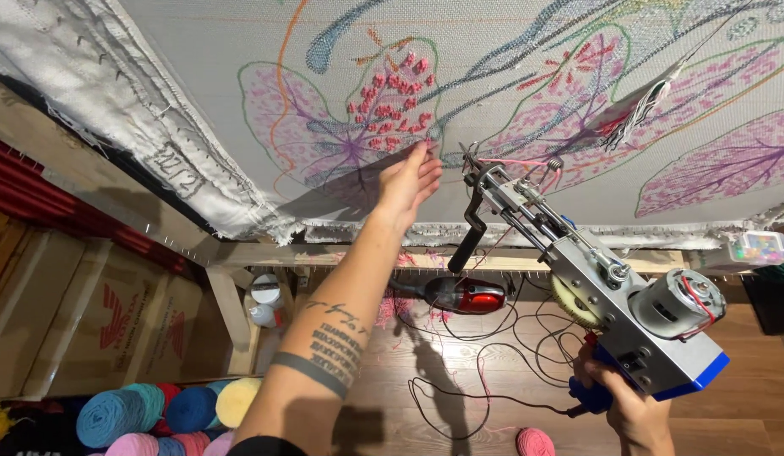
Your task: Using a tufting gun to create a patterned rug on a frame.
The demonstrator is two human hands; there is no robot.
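Pressing your left hand (409,181), fingers (426,156) together flat, on stretched tufting cloth (240,51) beside pink tufts (388,105). Right hand (633,409) wrapped around tufting gun (578,270) grip; needle at 3 o'clock of fingers. Risk: needle may jab them; trailing cord (460,397) may snag.

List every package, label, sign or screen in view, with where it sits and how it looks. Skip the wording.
Cardboard boxes: lower left, flat brown panels leaning under the frame, red emblem print.
Handwritten marking: dark, on the white cloth edge, upper left.
Clear plastic box: far right on the frame ledge, rectangular, small multicoloured bits inside.
White container: under the frame, round, dark label.
No screens or signs.
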